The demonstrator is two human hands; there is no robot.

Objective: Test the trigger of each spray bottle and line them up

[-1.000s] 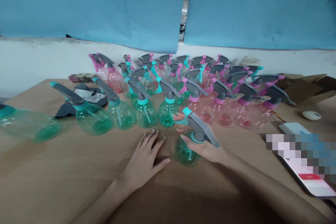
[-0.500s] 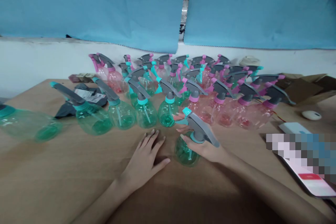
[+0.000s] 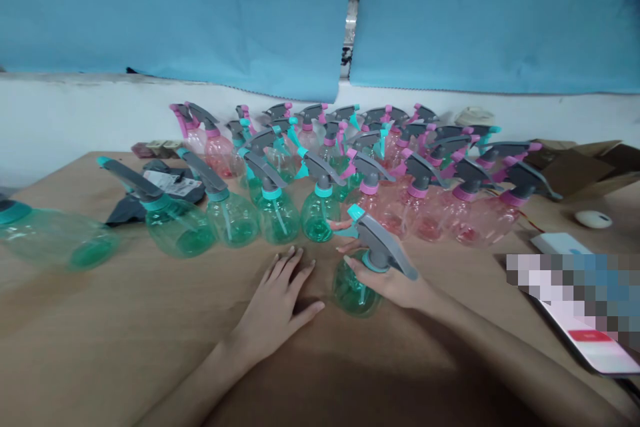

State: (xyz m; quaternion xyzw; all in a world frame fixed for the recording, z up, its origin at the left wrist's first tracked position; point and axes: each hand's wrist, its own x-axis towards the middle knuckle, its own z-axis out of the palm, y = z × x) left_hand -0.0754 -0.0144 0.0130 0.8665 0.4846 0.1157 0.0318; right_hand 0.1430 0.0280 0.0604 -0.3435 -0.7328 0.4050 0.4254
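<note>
The right hand grips a green trigger spray bottle around its neck, thumb on the near side, fingers passing behind below the grey head. The bottle is in the middle of the near part of the wooden table, in front of the other bottles, its turquoise nozzle pointing away and to the left. The left hand holds nothing — it lies palm down on the wood, fingers spread, just left of that bottle

Behind the hands stands a front row: green spray bottles on the left, pink spray bottles on the right, with more of both colours crowded behind. A smartphone lies at the right — part of its screen pixelated
</note>
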